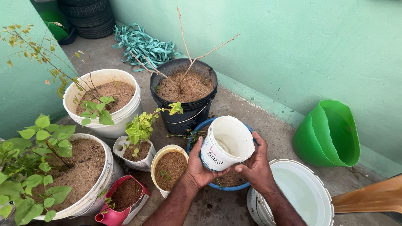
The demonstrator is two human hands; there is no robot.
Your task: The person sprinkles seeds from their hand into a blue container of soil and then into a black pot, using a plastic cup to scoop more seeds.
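Two bare forearms, no sleeves, left hand (199, 165), right hand (256, 165), no rings or watch

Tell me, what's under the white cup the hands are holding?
A blue pot with brown soil sits under the white cup. The cup, the left hand and the right hand cover most of it.

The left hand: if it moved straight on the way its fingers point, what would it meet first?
The left hand already presses the white tub. Past it, probably the black pot, though depth is unclear.
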